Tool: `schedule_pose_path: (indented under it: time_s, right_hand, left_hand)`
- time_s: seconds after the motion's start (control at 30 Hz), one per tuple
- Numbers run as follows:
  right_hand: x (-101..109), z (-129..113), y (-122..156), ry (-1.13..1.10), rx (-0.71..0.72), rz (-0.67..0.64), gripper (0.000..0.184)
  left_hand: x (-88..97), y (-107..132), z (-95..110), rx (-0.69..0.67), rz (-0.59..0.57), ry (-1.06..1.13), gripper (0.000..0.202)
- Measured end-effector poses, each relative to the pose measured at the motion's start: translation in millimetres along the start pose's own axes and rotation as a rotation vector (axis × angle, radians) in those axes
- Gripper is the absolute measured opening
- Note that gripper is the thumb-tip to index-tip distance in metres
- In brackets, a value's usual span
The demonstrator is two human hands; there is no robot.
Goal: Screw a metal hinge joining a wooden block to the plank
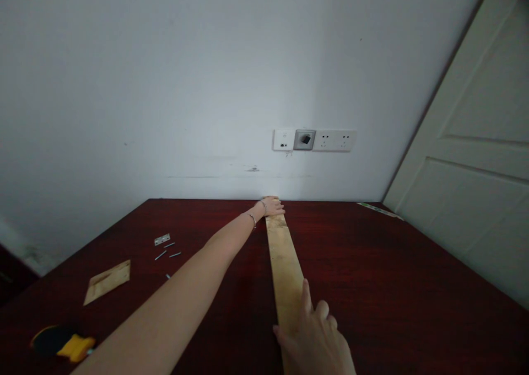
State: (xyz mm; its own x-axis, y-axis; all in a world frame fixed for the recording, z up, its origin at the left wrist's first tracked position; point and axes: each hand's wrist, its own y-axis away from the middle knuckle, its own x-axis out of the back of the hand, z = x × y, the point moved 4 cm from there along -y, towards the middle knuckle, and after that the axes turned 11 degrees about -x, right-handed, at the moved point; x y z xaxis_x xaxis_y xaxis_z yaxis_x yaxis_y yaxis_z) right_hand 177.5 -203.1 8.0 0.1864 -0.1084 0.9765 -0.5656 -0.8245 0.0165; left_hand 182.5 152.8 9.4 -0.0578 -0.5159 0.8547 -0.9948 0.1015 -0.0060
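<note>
A long, narrow wooden board (285,253) lies on the dark red table, running from the wall toward me. At its far end, by the wall, my left hand (273,205) grips across it with the fingers over the top. My right hand (316,333) holds the near part, thumb at the left edge and fingers along the right edge, index finger stretched forward. The nearest end of the board runs out of view below. My left forearm crosses over the left part of the table.
On the left lie a perforated metal plate (162,239), several screws or nails (161,255), a small wooden piece (108,281) and a blurred black-and-yellow object (76,347). A thin strip (378,209) lies at the far right corner. Wall sockets (334,140) sit above; a white door (475,160) stands right.
</note>
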Motion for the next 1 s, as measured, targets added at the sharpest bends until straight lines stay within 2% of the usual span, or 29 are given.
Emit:
schedule_pose_path:
  time_s: [0.37, 0.5, 0.73, 0.83, 1.0]
  right_hand:
    - [-1.9, -12.9, 7.1, -0.007, -0.009, -0.058, 0.087]
    - [-1.7, -17.9, 8.2, -0.015, 0.012, -0.103, 0.089]
    - [8.4, -18.9, 8.5, -0.065, -0.050, -0.181, 0.097]
    - [11.6, -19.9, 9.5, -0.078, -0.068, -0.182, 0.102]
    - [20.5, -15.6, 7.5, 0.057, 0.016, -0.038, 0.100]
  left_hand:
    - [8.4, 5.5, 2.7, 0.026, -0.035, 0.002, 0.028]
    - [6.2, 8.5, 3.3, 0.052, -0.068, 0.018, 0.030]
    - [1.0, 11.0, 1.3, 0.096, -0.135, 0.073, 0.038]
    - [2.6, 13.5, -1.4, 0.105, -0.174, 0.100, 0.048]
    - [21.5, 33.5, -14.4, 0.221, -0.256, 0.186, 0.089]
